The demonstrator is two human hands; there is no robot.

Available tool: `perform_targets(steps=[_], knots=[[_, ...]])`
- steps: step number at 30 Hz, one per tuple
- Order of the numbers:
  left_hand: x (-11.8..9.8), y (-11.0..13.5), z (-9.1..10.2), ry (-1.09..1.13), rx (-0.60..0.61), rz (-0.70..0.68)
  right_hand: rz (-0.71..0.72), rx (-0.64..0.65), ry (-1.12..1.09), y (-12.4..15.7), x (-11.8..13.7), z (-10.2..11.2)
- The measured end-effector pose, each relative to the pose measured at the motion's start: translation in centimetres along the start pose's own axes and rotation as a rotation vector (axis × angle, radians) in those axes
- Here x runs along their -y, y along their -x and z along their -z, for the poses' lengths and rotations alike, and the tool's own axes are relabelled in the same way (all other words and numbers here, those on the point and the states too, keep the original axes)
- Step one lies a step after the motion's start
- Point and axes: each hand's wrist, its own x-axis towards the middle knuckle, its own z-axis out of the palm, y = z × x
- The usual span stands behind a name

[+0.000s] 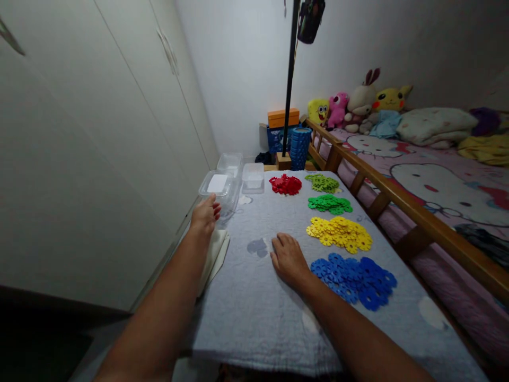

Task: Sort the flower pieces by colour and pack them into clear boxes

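My left hand [204,214] is at the table's left side, just in front of a clear plastic container [217,183] that has a white piece on top. Its fingers are loosely curled and apart; whether they touch the container is not plain. Below that hand lies a folded cream cloth or bag [215,254], partly covered by my forearm. My right hand [289,257] rests palm down on the cloth-covered table, fingers loosely extended with nothing in them. Closest to it are piles of blue flower-shaped discs [353,278] and yellow discs [339,233].
Farther back sit green discs [330,203], light green discs [324,183] and red discs [285,184]. Two more clear containers [253,176] stand at the back left. A black pole [290,79] rises behind the table. White cupboards flank the left, a wooden bed rail [382,191] the right.
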Motion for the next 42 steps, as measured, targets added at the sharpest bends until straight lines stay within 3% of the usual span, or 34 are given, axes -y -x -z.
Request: perform_targets(steps=[6, 14, 20, 23, 27, 36, 42], knots=[[-0.4, -1.6, -0.7, -0.008, -0.035, 0.124, -0.004, -0.002, 0.011, 0.0, 0.0, -0.1], [-0.5, -3.0, -1.3, -0.027, -0.119, 0.060, -0.012, 0.018, 0.005, 0.0, 0.3, 0.5], [-0.4, -2.5, -1.4, 0.024, -0.157, -0.026, -0.001, 0.009, -0.005, 0.0, 0.2, 0.5], [0.0, -1.1, -1.5, 0.132, -0.137, -0.094, -0.002, -0.012, -0.038, 0.0, 0.1, 0.4], [1.3, 2.5, -1.7, 0.260, -0.018, -0.128, -0.004, -0.097, -0.134, -0.2, -0.3, 0.0], [7.2, 11.6, -2.7, 0.316, 0.202, 0.026, -0.092, -0.493, -0.513, -1.6, -2.3, 0.5], [11.2, 13.8, -2.8, 0.222, 0.302, 0.036, -0.248, -0.373, -1.078, -1.5, -2.5, 0.8]])
